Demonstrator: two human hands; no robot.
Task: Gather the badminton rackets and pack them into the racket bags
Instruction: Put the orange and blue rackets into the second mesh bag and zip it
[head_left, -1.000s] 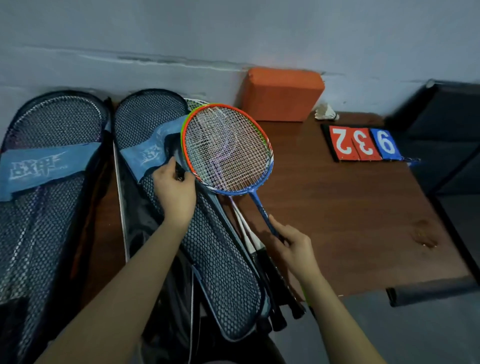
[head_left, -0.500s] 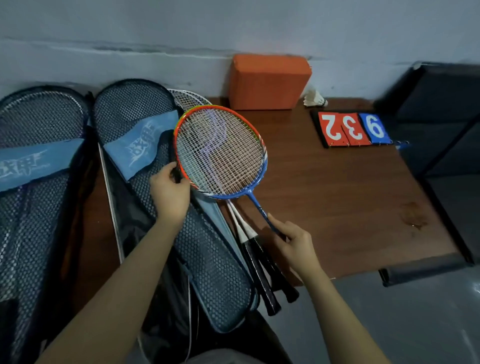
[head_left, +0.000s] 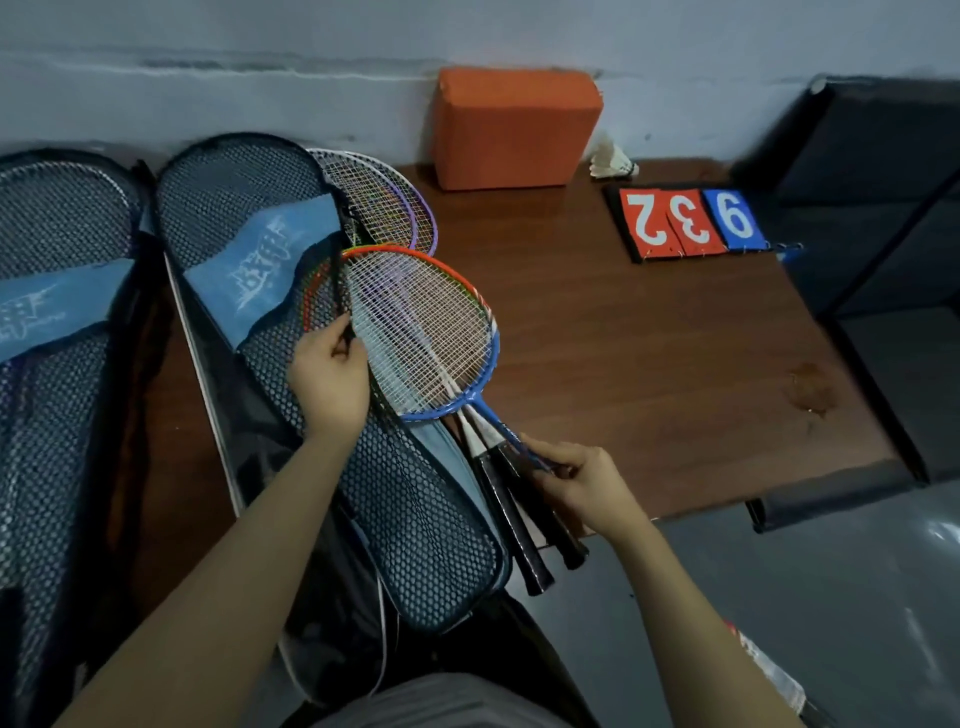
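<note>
On brown table (head_left: 649, 374) — racket bags (head_left: 249, 249), orange block (head_left: 517, 127).

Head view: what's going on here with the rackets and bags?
A person is packing badminton rackets. The left hand holds up the open edge of the middle mesh racket bag, while the right hand pinches the shaft of the orange-and-blue racket, its head partly inside the opening. Other rackets' black handles stick out below.

An orange-and-blue racket (head_left: 421, 332) lies tilted, its head part inside the open mesh racket bag (head_left: 415, 519) on the desk (head_left: 623, 364).
</note>
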